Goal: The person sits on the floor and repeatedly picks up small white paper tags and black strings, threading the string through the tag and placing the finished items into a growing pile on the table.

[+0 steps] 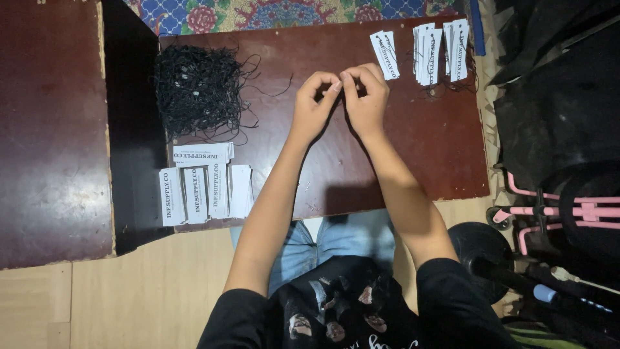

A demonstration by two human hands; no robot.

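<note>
Head view showed a dark red wooden table [400,161] on pale flooring; your left hand [313,103] and right hand [367,97] pinched fingertips together, the item between them too small to tell, near a tangled black string pile [197,87].

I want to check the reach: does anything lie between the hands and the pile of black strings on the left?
Nothing visible. Bare tabletop lies between the left hand, pinched together with the right hand, and the black strings.
</note>
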